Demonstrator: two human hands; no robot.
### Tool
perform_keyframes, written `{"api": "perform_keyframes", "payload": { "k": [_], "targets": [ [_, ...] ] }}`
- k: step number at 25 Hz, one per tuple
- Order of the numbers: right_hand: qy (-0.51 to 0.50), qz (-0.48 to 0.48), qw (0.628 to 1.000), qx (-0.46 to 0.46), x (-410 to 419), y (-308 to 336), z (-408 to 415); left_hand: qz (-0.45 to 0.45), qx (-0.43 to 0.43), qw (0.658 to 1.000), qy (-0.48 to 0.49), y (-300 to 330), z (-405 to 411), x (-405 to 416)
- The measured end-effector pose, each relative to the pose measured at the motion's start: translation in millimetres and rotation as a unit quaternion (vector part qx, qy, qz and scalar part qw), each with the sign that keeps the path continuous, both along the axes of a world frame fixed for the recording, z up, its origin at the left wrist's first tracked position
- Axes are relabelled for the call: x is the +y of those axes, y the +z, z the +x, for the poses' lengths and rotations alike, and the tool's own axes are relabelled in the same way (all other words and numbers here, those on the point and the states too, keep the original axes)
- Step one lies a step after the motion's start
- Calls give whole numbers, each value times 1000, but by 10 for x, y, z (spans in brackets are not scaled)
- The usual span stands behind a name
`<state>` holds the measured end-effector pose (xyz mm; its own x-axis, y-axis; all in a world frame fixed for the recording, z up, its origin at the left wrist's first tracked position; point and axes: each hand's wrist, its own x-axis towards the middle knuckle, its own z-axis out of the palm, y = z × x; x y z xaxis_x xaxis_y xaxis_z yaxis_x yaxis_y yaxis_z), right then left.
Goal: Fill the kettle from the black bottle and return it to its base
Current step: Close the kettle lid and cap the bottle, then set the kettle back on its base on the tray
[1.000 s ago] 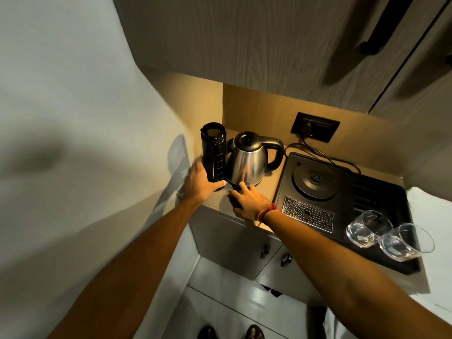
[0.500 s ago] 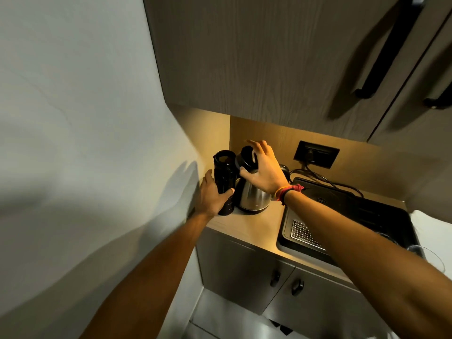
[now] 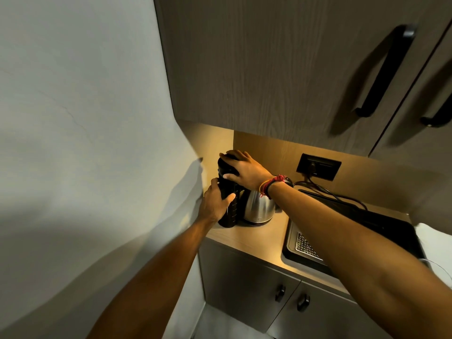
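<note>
The black bottle (image 3: 228, 216) stands upright on the wooden counter (image 3: 256, 237) in the left corner by the wall. My left hand (image 3: 216, 204) is wrapped around its middle. My right hand (image 3: 244, 168) covers the bottle's top, fingers curled over the cap area. The steel kettle (image 3: 259, 208) stands right beside the bottle, touching or nearly touching it; its upper part is hidden behind my right wrist. The kettle's base is hidden under my right forearm on the black tray (image 3: 389, 227).
A wall socket (image 3: 318, 166) with a cable sits on the back panel. A metal drip grate (image 3: 305, 247) lies in the tray. Overhead cabinets with black handles (image 3: 384, 72) hang close above. Lower cabinet doors with knobs (image 3: 303, 302) are below the counter.
My right hand went from the counter in front of the kettle to the kettle's top, then onto the bottle's top. My left hand stayed on the bottle. The view tilted upward.
</note>
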<state>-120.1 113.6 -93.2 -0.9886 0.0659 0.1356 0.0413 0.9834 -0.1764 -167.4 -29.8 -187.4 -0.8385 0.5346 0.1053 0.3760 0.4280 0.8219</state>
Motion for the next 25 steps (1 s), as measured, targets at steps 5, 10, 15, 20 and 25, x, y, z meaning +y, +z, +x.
{"api": "perform_keyframes", "payload": {
  "k": [5,10,15,20,25],
  "targets": [
    [-12,-9,1000,-4,-1,-94,40,-68,75,993,55,73,113,-35],
    [-86,-118,987,63,315,-395,526,-105,234,966,31,-43,441,-13],
    [-175,-29,981,-81,873,-525,906,-146,321,916,-192,-113,550,491],
    [-184,-19,974,-127,993,-363,805,-258,252,916,-174,140,288,1228],
    [-196,-53,969,-138,1069,-358,721,-398,159,895,-127,165,98,1494]
  ]
}}
